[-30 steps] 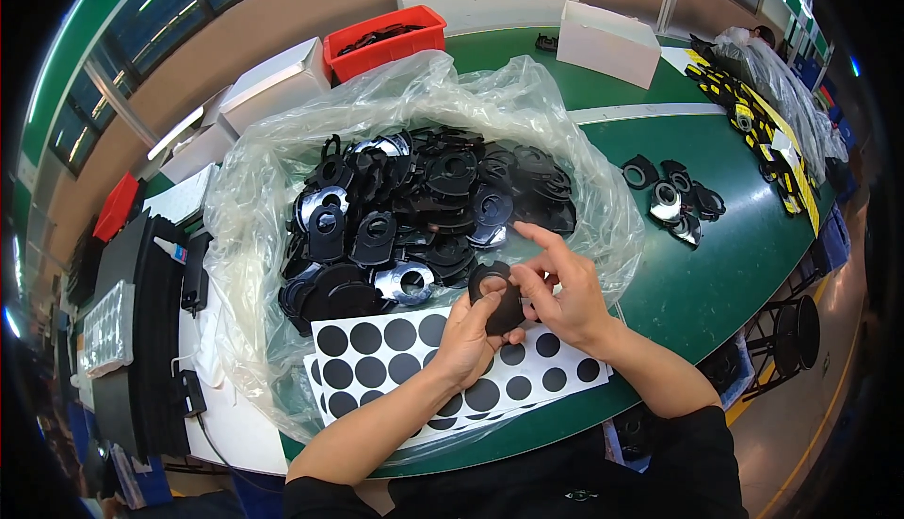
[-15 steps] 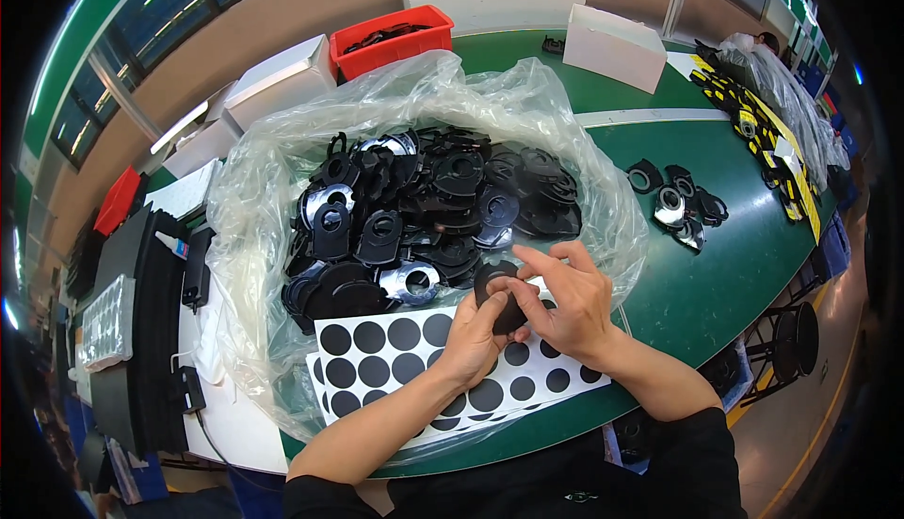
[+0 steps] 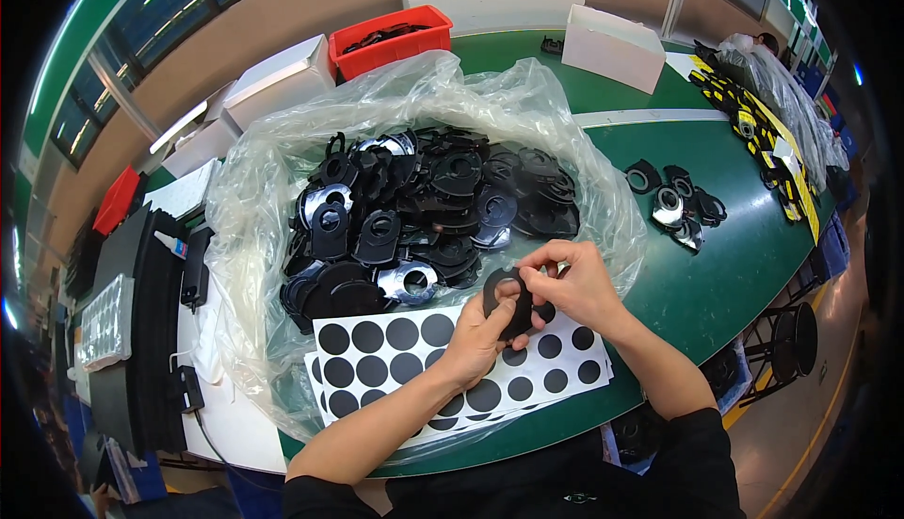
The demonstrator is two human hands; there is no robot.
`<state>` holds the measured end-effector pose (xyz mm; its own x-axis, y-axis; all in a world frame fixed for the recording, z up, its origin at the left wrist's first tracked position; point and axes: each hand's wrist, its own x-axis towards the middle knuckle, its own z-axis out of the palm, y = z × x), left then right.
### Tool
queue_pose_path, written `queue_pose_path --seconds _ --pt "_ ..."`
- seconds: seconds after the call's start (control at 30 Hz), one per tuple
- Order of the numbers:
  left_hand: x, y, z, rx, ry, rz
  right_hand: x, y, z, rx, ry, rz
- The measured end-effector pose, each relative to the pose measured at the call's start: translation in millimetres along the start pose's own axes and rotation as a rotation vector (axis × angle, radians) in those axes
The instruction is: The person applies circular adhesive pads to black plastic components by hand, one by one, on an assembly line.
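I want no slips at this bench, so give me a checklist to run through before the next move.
1. Black part held: ok, in the left hand, thumb across its face.
2. Right hand at the part: ok, fingers by its upper right edge.
3. Anything small pinched in the right fingertips: cannot tell.
4. All discs on the white sheet in sight: not ok, the left hand and forearm hide some.
5. Pile of parts exposed: ok, the clear plastic bag lies open around it.
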<state>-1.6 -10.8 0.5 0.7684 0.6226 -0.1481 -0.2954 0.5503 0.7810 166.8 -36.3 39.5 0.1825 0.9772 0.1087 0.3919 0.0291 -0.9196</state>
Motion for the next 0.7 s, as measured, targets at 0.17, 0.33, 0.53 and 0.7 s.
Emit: queue_pose_path --seconds 0.17,0.33,0.53,0.7 --pt "1 -3 -6 0.052 -0.053 -0.013 0 -8 0 -0.17 0.008 0.014" --pt "2 -1 2 0.088 -0.056 -0.043 -1 -7 4 -0.421 0.129 -0.19" --pt "3 5 0 0.19 -0.057 -0.129 -4 -14 4 -0.637 0.074 -0.28" --pt "2 7 1 0.123 -0.032 -0.159 -1 -9 -16 -0.523 -0.092 -0.267"
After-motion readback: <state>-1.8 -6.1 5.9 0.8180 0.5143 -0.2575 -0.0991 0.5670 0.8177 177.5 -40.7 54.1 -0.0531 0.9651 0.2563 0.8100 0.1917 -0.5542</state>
